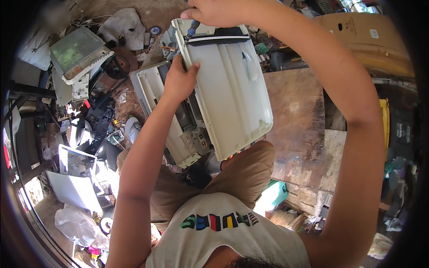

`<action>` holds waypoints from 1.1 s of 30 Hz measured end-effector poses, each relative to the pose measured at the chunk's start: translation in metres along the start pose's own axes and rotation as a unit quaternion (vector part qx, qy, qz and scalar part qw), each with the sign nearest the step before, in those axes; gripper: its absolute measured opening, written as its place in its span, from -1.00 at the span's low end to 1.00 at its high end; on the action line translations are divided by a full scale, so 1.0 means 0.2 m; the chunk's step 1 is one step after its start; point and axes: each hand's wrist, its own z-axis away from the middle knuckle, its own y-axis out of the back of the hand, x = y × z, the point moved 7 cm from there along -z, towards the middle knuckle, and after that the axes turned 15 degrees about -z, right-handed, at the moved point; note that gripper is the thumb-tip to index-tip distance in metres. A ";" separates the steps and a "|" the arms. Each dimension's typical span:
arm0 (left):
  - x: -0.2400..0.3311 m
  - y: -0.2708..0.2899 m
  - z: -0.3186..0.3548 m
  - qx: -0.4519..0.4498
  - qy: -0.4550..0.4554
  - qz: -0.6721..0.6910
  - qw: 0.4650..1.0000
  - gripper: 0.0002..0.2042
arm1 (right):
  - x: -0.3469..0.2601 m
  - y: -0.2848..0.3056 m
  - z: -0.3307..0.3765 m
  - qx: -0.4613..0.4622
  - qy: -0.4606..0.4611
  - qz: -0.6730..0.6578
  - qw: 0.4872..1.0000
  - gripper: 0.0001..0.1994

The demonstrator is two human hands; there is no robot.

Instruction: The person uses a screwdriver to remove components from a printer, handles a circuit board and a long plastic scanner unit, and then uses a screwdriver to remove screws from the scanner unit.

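Slightly aslant, pale panel, long axis far-left to near-right

Brown dirt floor, crumpled pale cloth spread on it at the upper left, mixed scrap scattered down the left, clear plastic bag lower down, stained wooden board flat at the right.

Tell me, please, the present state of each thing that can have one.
Pale panel: tilted, held at its left edge
Left hand: gripping that edge
Screwdriver: held, tip pointing down near panel's upper left corner
Right hand: closed around screwdriver handle
Clear plastic bag: crumpled
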 end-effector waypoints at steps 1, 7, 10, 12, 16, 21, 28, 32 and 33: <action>-0.01 0.00 0.00 -0.010 0.002 0.004 1.000 -0.47 | -0.02 0.01 0.01 0.013 0.022 -0.040 0.999 -0.67; 0.01 -0.03 0.00 -0.022 -0.006 0.021 1.000 -0.47 | -0.01 0.04 0.17 0.040 0.131 -0.156 0.978 -0.71; 0.04 0.01 0.02 -0.011 0.002 -0.001 1.000 -0.47 | 0.00 0.07 0.22 0.047 0.066 -0.176 0.981 -0.63; 0.04 0.01 0.01 0.005 0.001 -0.020 1.000 -0.47 | 0.06 0.04 0.15 0.073 -0.029 -0.137 0.987 -0.57; -0.02 -0.02 -0.03 -0.003 -0.009 -0.005 1.000 -0.47 | 0.12 -0.06 0.03 -0.096 -0.057 0.011 0.994 -0.57; -0.01 -0.02 -0.01 -0.031 -0.005 0.036 0.999 -0.50 | -0.01 -0.02 0.08 0.050 0.198 -0.057 0.977 -0.72; -0.06 -0.03 -0.03 -0.028 0.002 0.055 0.998 -0.51 | -0.06 0.05 0.14 0.082 0.048 -0.094 0.991 -0.74; 0.01 -0.03 -0.01 0.009 -0.056 -0.007 0.998 -0.52 | -0.03 0.02 0.19 0.061 0.077 -0.156 0.983 -0.76; 0.00 -0.03 -0.04 0.014 -0.058 -0.007 0.998 -0.52 | -0.04 0.01 0.17 0.078 0.137 -0.158 0.975 -0.77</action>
